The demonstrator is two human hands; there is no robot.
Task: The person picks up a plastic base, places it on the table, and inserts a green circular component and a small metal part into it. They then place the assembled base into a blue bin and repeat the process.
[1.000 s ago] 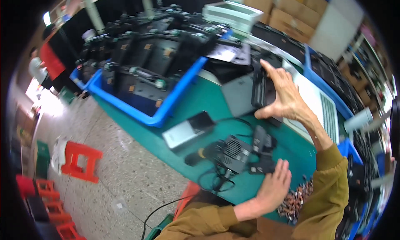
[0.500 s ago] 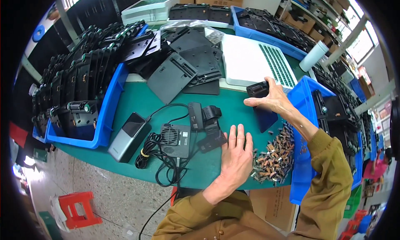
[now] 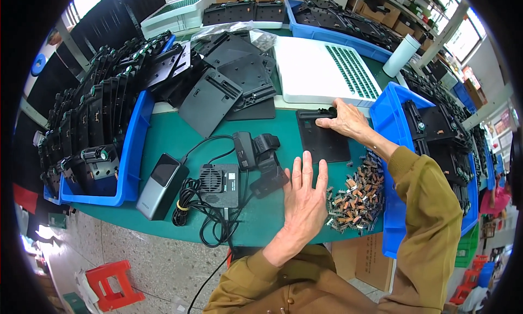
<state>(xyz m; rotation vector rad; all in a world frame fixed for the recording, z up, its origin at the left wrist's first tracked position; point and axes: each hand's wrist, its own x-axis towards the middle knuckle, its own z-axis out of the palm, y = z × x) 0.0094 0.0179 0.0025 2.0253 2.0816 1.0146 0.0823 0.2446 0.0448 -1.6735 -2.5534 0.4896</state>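
Observation:
My right hand (image 3: 350,121) grips the far edge of a black plastic panel (image 3: 325,143), thumb over its ridged top bar. The panel appears flat on the green mat, its broad face turned up. Lower down, my left hand (image 3: 306,202) is open with spread fingers, palm down and holding nothing. Its fingertips are just short of the panel's near edge. Right of the left hand lies a heap of small metal-and-brown parts (image 3: 357,197). On its other side sits a black strapped device (image 3: 271,169), close to the thumb.
A silver power bank (image 3: 160,191), a fan unit (image 3: 219,184) and coiled black cable (image 3: 188,202) lie left. Blue bins (image 3: 143,145) of black panels flank the table. Stacked loose panels (image 3: 210,101) and a white plastic tray (image 3: 305,69) stand at the back.
The panel, earlier tilted up in my right hand, has come down flat with its broad face showing. My left hand stays open in nearly the same place. The whole view has shifted slightly.

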